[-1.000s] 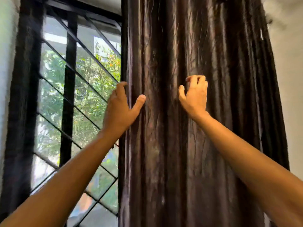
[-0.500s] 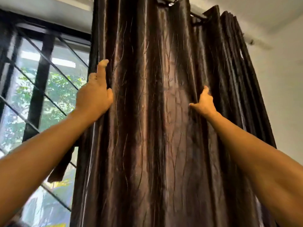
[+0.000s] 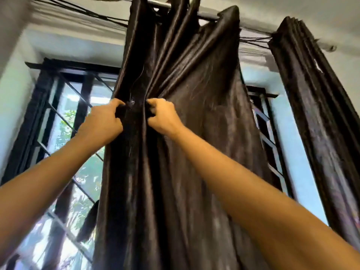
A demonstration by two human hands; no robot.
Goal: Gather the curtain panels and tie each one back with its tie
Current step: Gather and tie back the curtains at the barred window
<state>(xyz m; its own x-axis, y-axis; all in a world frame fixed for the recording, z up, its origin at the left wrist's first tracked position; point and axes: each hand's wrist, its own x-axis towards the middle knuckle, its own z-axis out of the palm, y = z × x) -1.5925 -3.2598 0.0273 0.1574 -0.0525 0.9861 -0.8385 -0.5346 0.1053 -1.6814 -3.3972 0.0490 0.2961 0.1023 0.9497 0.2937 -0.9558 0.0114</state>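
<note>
A shiny dark brown curtain panel (image 3: pixel 204 106) hangs from a metal rod (image 3: pixel 253 28) in front of me, bunched into folds at its left side. My left hand (image 3: pixel 103 123) grips the bunched folds from the left, fingers curled into the cloth. My right hand (image 3: pixel 163 117) grips the same bunch from the right, close beside the left hand. A second dark panel (image 3: pixel 321 114) hangs gathered at the far right. A dark strip (image 3: pixel 88 223) dangles by the panel's lower left edge; whether it is a tie I cannot tell.
Behind the curtain stands a black-framed window (image 3: pixel 64 133) with diagonal bars and green leaves outside. Another barred pane (image 3: pixel 266 137) shows between the two panels. Pale walls (image 3: pixel 11 94) flank the window, and thin dark cords (image 3: pixel 81 12) run along the ceiling.
Both hands came together from spread positions on the panel, squeezing its folds into one bunch. The view tilted upward, showing the rod and the second panel.
</note>
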